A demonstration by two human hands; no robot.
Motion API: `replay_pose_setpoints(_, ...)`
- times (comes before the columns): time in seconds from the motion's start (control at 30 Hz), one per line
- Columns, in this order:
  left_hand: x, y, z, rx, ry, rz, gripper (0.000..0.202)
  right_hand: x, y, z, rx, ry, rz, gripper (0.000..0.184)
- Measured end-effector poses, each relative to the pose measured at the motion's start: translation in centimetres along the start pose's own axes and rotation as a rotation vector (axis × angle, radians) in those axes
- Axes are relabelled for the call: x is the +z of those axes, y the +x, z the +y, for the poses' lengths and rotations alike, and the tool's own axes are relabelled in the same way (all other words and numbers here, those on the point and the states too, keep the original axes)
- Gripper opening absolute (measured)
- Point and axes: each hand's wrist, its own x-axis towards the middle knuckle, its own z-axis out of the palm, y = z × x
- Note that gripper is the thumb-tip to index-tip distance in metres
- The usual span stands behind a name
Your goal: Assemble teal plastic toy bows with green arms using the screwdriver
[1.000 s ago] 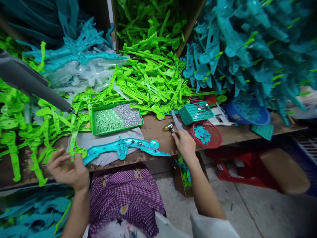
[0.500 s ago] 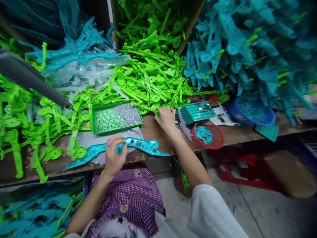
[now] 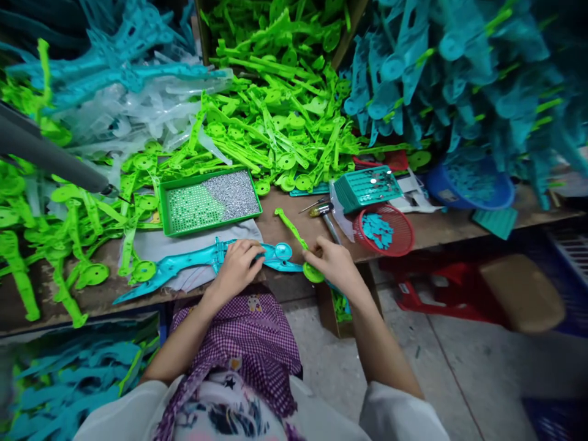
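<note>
A long blue plastic part (image 3: 179,269) lies along the bench's front edge, partly on a grey cloth (image 3: 151,245). My left hand (image 3: 239,264) is over its middle, fingers curled together and closed on it; whether a small piece is also under the fingertips is hidden. Just beyond the blue part's right end, my right hand (image 3: 334,264) grips a slim green plastic arm (image 3: 294,229) by its round end. The arm's thin end points up and left, away from me. Behind the blue part stands a green tray (image 3: 193,208) with many small metal pieces.
Green plastic arms (image 3: 275,135) are heaped at the back. A screwdriver (image 3: 320,210), stacked teal trays (image 3: 367,187), a red basket (image 3: 399,236) and a blue basin (image 3: 478,184) stand on the right. Blue parts (image 3: 413,79) are piled high behind. A dark grey rod (image 3: 50,153) juts in from the left.
My right hand has come back from the green heap toward me with a green plastic arm in it. My left hand has slid right along the blue part. The view has shifted slightly.
</note>
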Motion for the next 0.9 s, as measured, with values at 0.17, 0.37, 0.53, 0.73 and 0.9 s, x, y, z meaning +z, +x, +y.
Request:
replay_pose_setpoints(0.17, 0.2, 0.0, 0.0, 0.015, 0.047, -0.052, 0.026, 2.0, 4.7, -1.5, -0.021, 0.209, -0.036, 0.024)
replay_pose_setpoints(0.37, 0.2, 0.3, 0.9, -0.022, 0.1, -0.051, 0.011, 2.4, 6.0, -2.6, -0.024, 0.09, -0.097, 0.023)
replay_pose_setpoints(0.53, -0.3, 0.4, 0.9, 0.067, -0.033, -0.16, 0.012, 2.1, 6.7, -2.8, -0.068, 0.023, -0.136, 0.026)
replay_pose_setpoints(0.73, -0.1, 0.2, 0.3, 0.073, -0.058, -0.221, 0.013, 2.6, 6.0, -1.9, -0.07, 0.15, -0.068, 0.03)
replay_pose_setpoints(0.9, 0.2, 0.4, 0.3, 0.032, -0.076, -0.23, 0.015, 3.5, 3.8, -1.5, 0.016, 0.174, 0.114, 0.032)
